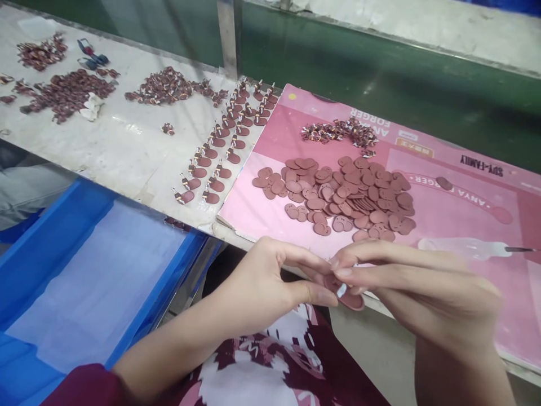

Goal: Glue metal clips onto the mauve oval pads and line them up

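Note:
In front of my lap, my left hand (270, 282) is closed on a brown oval base plate (354, 301), gripping it between thumb and fingers. My right hand (426, 287) pinches a small figure piece with a pale blue-white tip (341, 290) against that plate. Fingers hide most of the small piece. Just beyond the hands, a pile of loose brown oval plates (350, 194) lies on a pink printed board (456, 270). A translucent bottle with a thin dark needle (465, 248) rests on the board behind my right hand.
Rows of small figures on oval bases (217, 144) stand on the white bench (139, 152). Heaps of small brown parts (76, 93) lie farther left, and another cluster (342, 132) is on the board. A blue crate (51, 225) with a pale liner sits below left. A metal post (230, 39) rises behind.

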`<state>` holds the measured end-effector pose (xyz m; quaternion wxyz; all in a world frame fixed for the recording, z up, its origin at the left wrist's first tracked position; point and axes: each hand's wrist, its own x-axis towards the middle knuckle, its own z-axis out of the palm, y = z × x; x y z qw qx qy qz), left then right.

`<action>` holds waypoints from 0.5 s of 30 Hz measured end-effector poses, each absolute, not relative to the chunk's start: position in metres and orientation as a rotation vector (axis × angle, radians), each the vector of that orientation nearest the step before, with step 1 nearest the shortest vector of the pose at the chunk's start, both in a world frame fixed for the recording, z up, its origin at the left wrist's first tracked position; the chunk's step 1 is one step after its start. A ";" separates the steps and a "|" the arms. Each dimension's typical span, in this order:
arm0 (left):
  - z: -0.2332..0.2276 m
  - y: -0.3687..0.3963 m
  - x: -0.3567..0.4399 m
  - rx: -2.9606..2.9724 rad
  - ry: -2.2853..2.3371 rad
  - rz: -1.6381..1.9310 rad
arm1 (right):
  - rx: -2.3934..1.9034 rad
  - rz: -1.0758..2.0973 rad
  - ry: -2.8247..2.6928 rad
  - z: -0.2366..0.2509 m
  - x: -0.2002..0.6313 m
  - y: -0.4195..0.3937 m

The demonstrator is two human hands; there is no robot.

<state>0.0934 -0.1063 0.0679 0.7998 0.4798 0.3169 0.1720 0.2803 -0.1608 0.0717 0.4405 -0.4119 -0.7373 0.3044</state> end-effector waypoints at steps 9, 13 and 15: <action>0.071 -0.107 0.093 0.987 0.701 0.360 | -0.953 0.925 -1.665 0.068 0.276 -0.161; 0.073 -0.106 0.094 0.988 0.720 0.352 | -0.950 0.929 -1.651 0.067 0.276 -0.161; 0.075 -0.106 0.095 0.991 0.728 0.353 | -0.937 0.927 -1.663 0.067 0.278 -0.161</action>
